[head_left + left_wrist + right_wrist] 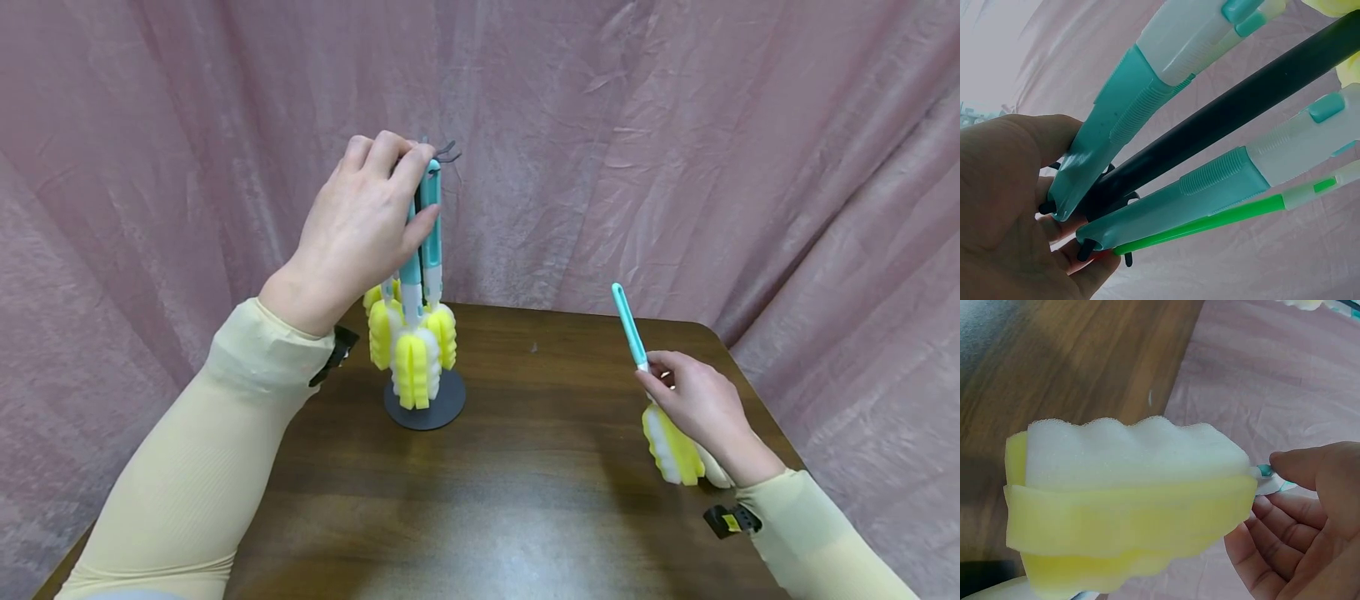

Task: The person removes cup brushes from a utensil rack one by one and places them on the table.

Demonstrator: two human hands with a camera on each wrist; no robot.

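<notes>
- The right hand [697, 400] is gripping a sponge brush [671, 446] by its handle, head down, above the worktop [540, 500], well right of the stand [424, 400].
- The left hand [367, 225] is pinching the top of a brush [429, 242] hanging on the stand, among the other brushes [415, 358].
- Judging from this, a brush is being hooked on or lifted off; the right one waits its turn and will need a free hook.

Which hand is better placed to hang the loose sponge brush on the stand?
Probably the right hand: it already holds the sponge brush by its handle. The left hand is busy at the stand, gripping hung brushes.
</notes>
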